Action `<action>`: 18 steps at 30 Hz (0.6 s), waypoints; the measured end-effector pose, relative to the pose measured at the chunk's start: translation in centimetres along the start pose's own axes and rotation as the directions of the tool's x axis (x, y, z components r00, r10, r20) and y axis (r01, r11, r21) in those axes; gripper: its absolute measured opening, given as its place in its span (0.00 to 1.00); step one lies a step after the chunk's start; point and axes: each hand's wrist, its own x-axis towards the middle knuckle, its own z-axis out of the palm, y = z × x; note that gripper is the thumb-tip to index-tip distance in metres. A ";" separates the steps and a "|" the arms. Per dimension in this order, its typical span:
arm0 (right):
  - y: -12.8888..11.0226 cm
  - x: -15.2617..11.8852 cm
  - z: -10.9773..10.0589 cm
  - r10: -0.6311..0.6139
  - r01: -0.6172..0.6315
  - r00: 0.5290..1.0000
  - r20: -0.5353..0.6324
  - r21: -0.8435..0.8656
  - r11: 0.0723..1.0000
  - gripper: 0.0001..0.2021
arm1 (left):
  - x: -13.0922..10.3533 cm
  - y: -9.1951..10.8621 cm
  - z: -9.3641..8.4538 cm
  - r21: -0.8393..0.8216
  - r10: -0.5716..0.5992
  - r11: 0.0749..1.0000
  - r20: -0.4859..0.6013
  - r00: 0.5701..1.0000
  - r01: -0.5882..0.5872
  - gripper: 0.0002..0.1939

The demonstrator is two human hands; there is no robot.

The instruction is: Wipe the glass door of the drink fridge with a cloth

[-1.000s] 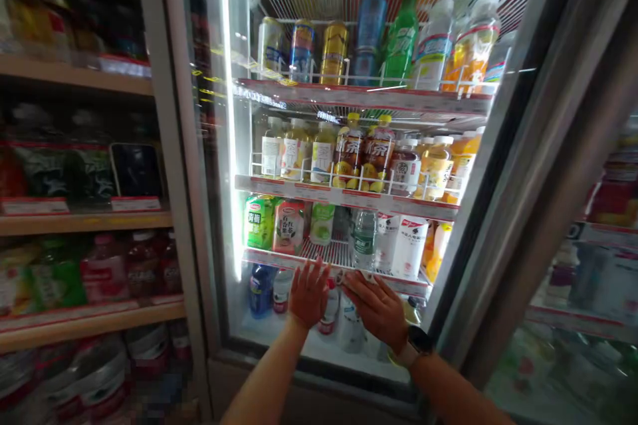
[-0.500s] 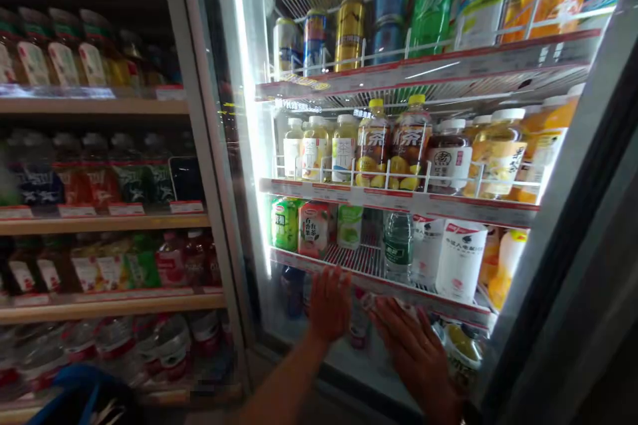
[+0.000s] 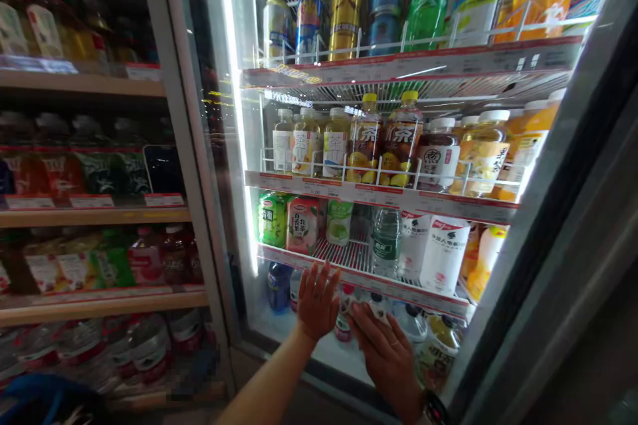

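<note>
My left hand [image 3: 318,303] lies flat with fingers spread against the glass door [image 3: 279,342] of a lit drinks cooler, just below its lower shelf edge. Beside it on the right, my right hand [image 3: 383,348] presses a crumpled white cloth [image 3: 345,306] to the glass. Most of the cloth is hidden under the fingers, and whether it is paper or fabric I cannot tell. A dark watch [image 3: 434,406] circles my right wrist. Behind the hands, a pink-capped bottle [image 3: 343,331] and a blue bottle [image 3: 279,287] stand at the cooler's bottom.
Cans, tea bottles [image 3: 366,139] and a green-labelled water bottle [image 3: 386,242] fill wire shelves inside the cooler. Its dark door frame [image 3: 553,226] runs down the right. Wooden shelves [image 3: 90,217] with more bottles stand left. A blue item [image 3: 34,395] sits at the lower left.
The camera view has shifted a little, so the shelves appear further left. My right hand has slid slightly left with the cloth, closer to my left hand, which stays against the glass.
</note>
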 end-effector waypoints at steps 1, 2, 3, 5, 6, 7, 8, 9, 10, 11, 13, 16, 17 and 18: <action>-0.5 -0.6 0.7 -0.015 0.015 1.000 0.013 0.019 1.000 0.21 | 0.0 0.0 0.0 0.004 0.002 1.000 -0.001 1.000 -0.002 0.29; -0.8 -1.1 1.2 -0.031 0.030 0.999 0.022 0.027 0.999 0.21 | 0.0 0.0 0.0 0.009 0.004 1.000 0.001 1.000 -0.004 0.29; -0.9 -1.4 1.5 -0.047 0.047 0.998 0.032 0.028 0.999 0.21 | -0.1 0.0 0.0 0.015 0.003 1.000 0.004 1.000 -0.003 0.29; -0.8 -1.5 1.5 -0.081 0.080 0.996 0.045 0.023 0.997 0.19 | -0.2 0.0 0.0 0.025 0.000 1.000 0.012 1.000 0.000 0.30; -0.6 -1.2 1.1 -0.093 0.092 0.994 0.052 0.021 0.996 0.19 | -0.2 0.0 0.0 0.025 -0.004 1.000 0.014 1.000 0.004 0.30; -0.3 -0.9 0.5 -0.095 0.094 0.994 0.059 0.014 0.995 0.19 | -0.3 0.0 0.0 0.023 -0.007 1.000 0.016 1.000 0.006 0.30; 0.1 -0.4 -0.3 -0.082 0.082 0.994 0.068 0.002 0.997 0.20 | -0.3 0.0 0.0 0.019 -0.008 1.000 0.016 1.000 0.007 0.30; 0.6 0.1 -1.1 -0.048 0.049 0.997 0.067 -0.022 0.999 0.21 | -0.3 0.0 0.0 0.014 -0.006 1.000 0.015 1.000 0.006 0.29; 1.3 0.6 -2.1 0.002 0.001 0.999 0.054 -0.064 0.998 0.21 | -0.3 0.0 0.0 0.008 -0.004 1.000 0.015 1.000 0.004 0.29; 2.0 1.2 -3.0 0.053 -0.051 0.998 0.022 -0.114 0.992 0.22 | -0.3 0.0 0.0 0.003 -0.004 1.000 0.014 1.000 0.004 0.29; 3.5 2.2 -4.7 0.124 -0.136 0.990 -0.073 -0.201 0.970 0.25 | -0.3 0.0 0.1 -0.009 -0.008 1.000 0.007 1.000 0.008 0.29; 5.4 3.2 -5.9 0.126 -0.180 0.969 -0.211 -0.263 0.948 0.29 | -0.3 0.0 0.1 -0.030 -0.015 0.999 -0.003 1.000 0.015 0.29; 5.7 3.4 -6.0 0.128 -0.191 0.963 -0.237 -0.266 0.945 0.30 | -0.3 0.0 0.1 -0.034 -0.017 0.999 -0.001 1.000 0.017 0.29; 5.8 3.6 -5.8 0.131 -0.200 0.957 -0.260 -0.264 0.943 0.30 | -0.3 0.0 0.1 -0.035 -0.019 0.999 0.002 1.000 0.020 0.29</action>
